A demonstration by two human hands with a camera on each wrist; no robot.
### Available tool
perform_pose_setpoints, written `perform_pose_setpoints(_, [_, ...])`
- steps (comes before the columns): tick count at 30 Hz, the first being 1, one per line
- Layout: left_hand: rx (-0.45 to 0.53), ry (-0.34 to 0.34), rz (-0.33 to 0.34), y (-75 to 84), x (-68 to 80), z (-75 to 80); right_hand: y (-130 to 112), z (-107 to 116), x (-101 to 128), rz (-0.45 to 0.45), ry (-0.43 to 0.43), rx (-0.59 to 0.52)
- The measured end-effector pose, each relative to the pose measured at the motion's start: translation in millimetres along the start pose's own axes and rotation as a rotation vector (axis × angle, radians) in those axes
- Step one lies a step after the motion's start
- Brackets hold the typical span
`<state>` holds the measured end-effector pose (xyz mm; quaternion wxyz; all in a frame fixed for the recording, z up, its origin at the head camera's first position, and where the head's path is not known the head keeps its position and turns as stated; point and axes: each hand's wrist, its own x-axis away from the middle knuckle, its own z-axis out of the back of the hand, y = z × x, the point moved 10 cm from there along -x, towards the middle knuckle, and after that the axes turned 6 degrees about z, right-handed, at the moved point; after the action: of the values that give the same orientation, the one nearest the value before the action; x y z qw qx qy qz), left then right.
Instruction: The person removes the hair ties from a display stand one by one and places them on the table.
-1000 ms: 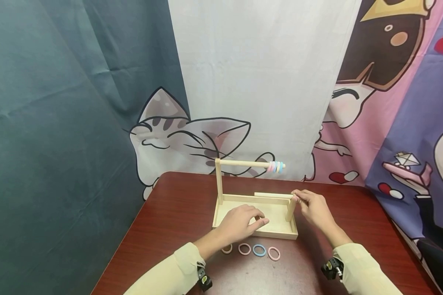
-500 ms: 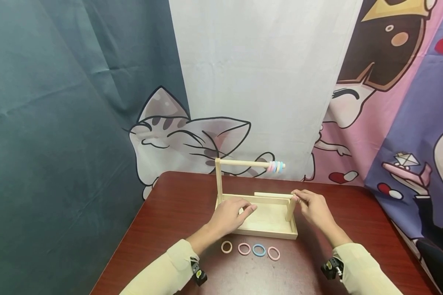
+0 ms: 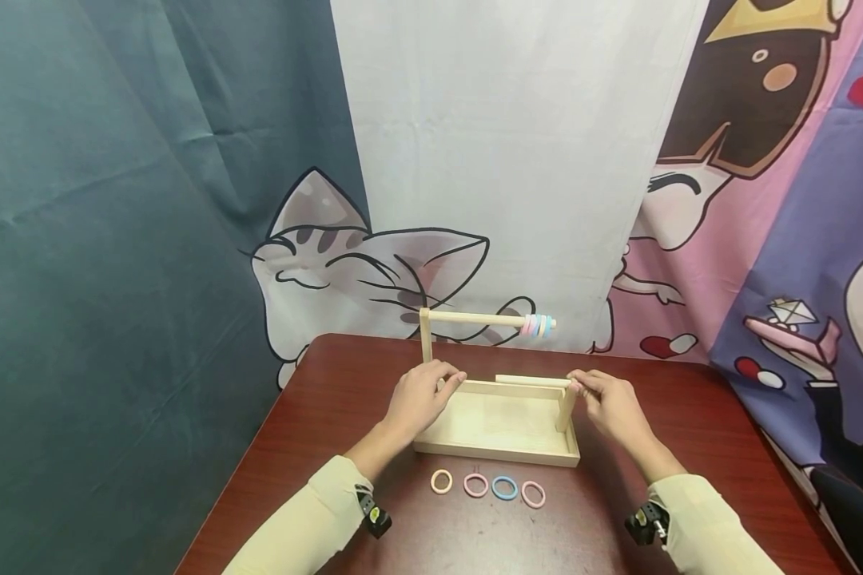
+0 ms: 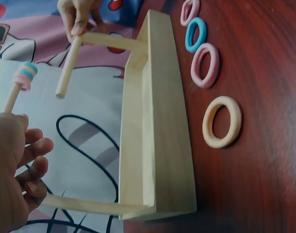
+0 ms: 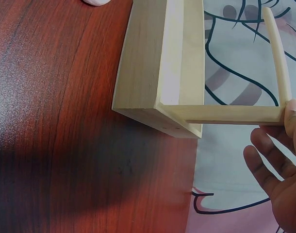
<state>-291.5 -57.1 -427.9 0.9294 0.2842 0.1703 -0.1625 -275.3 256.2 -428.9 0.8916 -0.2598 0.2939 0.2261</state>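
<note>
A wooden tray stand (image 3: 499, 435) sits mid-table (image 3: 316, 447). The left hand (image 3: 419, 397) curls its fingers around the tall post (image 3: 426, 335) at the stand's 9 o'clock side. The right hand (image 3: 614, 405) pinches the short post's (image 3: 566, 407) top at 3 o'clock. Four rings (image 3: 487, 486) lie at 6 o'clock.
</note>
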Motion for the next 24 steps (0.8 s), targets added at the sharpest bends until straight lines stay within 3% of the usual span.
perform_pose_setpoints(24, [0.046,0.211,0.193,-50.9,-19.2,50.2,-1.0,-0.4,-0.3,0.003,0.003,-0.002])
